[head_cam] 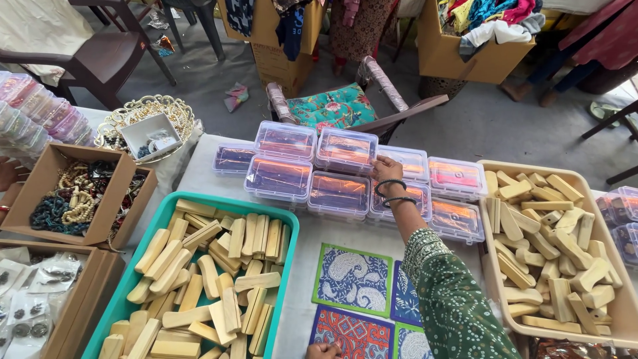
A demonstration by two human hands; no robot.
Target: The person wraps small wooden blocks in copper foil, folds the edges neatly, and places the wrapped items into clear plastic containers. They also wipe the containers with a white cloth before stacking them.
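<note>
Around the right hand (387,169) lies a cluster of clear plastic boxes (345,174) with lids, stacked two high in places and showing orange and purple contents. The hand rests palm-down on the lid of one box in the back row, fingers laid flat and close together — holding nothing, only touching the lid. Two dark bangles (393,193) ring the wrist, and the arm in a green patterned sleeve (446,299) stretches forward over the table. Below the forearm lie printed fabric mats (353,278) in blue, green and red. To the right of the arm stands a cream tray (495,279) heaped with pale wooden blocks; to its left, a teal tray (290,229) holds more of the same blocks. Nothing stands between the hand and the box it touches.

The left hand (323,350) shows only as knuckles at the bottom edge, on the red mat — how its fingers are set cannot be told. Farther left sit cardboard boxes of beads (73,193).
</note>
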